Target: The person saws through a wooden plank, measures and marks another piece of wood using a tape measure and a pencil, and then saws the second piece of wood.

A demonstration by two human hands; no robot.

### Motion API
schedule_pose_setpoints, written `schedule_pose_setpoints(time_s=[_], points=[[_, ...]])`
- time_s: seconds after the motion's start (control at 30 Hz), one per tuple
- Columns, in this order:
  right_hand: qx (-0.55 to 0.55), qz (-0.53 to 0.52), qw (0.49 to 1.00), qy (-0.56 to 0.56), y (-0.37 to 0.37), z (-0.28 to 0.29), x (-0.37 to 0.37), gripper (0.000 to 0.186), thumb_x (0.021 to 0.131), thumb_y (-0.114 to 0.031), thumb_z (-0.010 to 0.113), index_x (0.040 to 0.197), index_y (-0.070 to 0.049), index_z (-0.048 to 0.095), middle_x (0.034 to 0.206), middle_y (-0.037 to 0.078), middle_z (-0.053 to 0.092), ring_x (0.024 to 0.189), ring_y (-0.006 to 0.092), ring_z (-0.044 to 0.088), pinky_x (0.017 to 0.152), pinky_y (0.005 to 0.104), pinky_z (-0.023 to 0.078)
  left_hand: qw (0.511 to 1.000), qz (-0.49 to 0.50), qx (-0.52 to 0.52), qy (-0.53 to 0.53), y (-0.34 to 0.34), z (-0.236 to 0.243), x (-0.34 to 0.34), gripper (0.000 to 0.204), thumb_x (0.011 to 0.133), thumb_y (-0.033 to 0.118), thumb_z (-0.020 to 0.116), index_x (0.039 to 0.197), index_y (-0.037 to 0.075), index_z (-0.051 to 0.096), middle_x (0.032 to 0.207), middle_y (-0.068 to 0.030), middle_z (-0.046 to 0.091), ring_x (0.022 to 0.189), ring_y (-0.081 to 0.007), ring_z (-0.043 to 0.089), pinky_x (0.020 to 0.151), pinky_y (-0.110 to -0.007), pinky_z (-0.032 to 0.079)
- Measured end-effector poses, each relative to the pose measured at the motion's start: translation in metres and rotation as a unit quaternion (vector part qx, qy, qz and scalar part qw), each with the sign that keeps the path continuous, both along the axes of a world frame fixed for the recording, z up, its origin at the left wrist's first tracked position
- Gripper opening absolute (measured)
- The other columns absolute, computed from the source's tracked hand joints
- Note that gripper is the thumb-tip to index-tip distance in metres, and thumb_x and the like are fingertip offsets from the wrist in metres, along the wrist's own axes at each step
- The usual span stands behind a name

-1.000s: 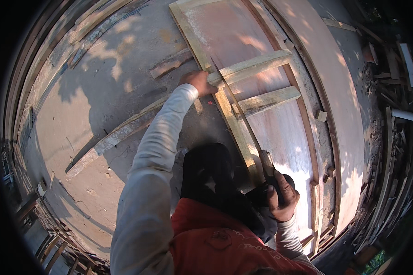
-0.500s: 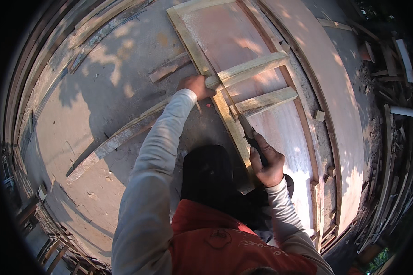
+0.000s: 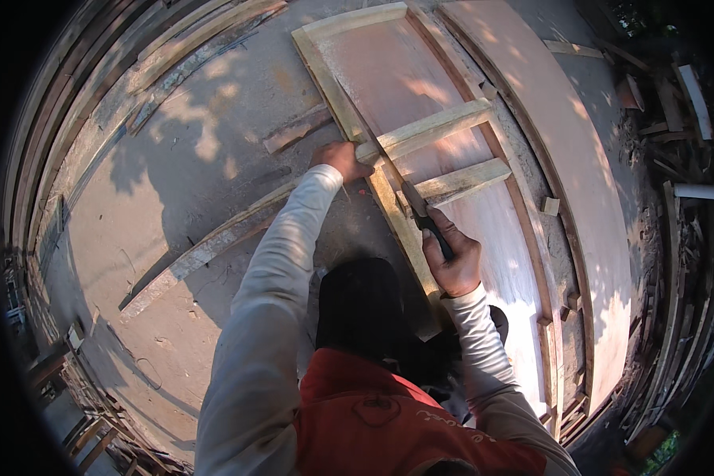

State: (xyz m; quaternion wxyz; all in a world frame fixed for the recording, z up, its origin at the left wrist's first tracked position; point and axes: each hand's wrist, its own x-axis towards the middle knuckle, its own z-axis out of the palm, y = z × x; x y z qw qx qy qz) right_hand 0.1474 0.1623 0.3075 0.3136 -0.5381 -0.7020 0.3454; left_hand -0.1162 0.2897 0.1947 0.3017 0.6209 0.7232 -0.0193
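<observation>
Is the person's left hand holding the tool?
No, the tool is in the right hand, while the left hand presses on the wooden frame.
</observation>
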Motion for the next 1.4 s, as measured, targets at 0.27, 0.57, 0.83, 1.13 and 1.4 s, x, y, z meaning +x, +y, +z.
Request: schedule_pose_setpoints(time_s=[0.27,0.57,0.83,1.13,1.4], points=[[-0.003,-0.045,0.999,-0.014,-0.041,0.003,0.011,0.043,0.089,-0.015,0.07,0.131,-0.005,0.068,0.11,0.025,0.074,0.108,0.0339,0.073,0.093,0.0382,0.056,0.998,0.007,0.06,0.025,-0.063,0.018,-0.016,0.089,0.072,0.06,0.081,0.144,0.016,0.053,0.134,-0.0169,0.066,0.123,-0.0349,0.064,0.109,-0.049,0.047],[0.038,-0.054,0.998,-0.001,-0.072,0.036,0.018,0.044,0.089,-0.014,0.069,0.131,-0.003,0.067,0.108,0.024,0.074,0.106,0.0356,0.073,0.092,0.0393,0.057,0.992,0.009,-0.022,0.123,-0.155,0.045,-0.099,0.089,0.067,0.076,0.076,0.13,0.014,0.068,0.112,-0.014,0.076,0.106,-0.0297,0.073,0.095,-0.043,0.056],[-0.027,-0.096,0.995,0.022,-0.052,0.03,0.03,0.042,0.09,-0.015,0.068,0.131,-0.003,0.067,0.11,0.025,0.074,0.106,0.0346,0.074,0.093,0.0376,0.056,0.989,-0.049,-0.031,0.135,-0.092,0.042,-0.09,0.088,0.065,0.071,0.08,0.128,0.011,0.065,0.119,-0.0169,0.073,0.114,-0.0339,0.069,0.099,-0.048,0.052],[-0.027,-0.121,0.992,-0.001,-0.049,0.031,0.005,0.044,0.093,-0.018,0.067,0.134,-0.002,0.065,0.113,0.027,0.073,0.109,0.0352,0.073,0.096,0.0389,0.055,0.998,-0.05,-0.001,0.043,-0.031,0.05,0.007,0.091,0.064,0.073,0.081,0.131,0.013,0.065,0.123,-0.0155,0.072,0.119,-0.0318,0.067,0.102,-0.045,0.051],[-0.015,-0.093,0.992,-0.085,-0.152,0.084,0.04,0.044,0.09,-0.005,0.066,0.134,0.001,0.064,0.116,0.023,0.074,0.112,0.0359,0.072,0.1,0.043,0.053,0.994,-0.073,-0.007,0.076,-0.005,0.005,-0.002,0.085,0.067,0.076,0.075,0.127,0.017,0.07,0.121,-0.0131,0.074,0.115,-0.0274,0.07,0.099,-0.041,0.053]])
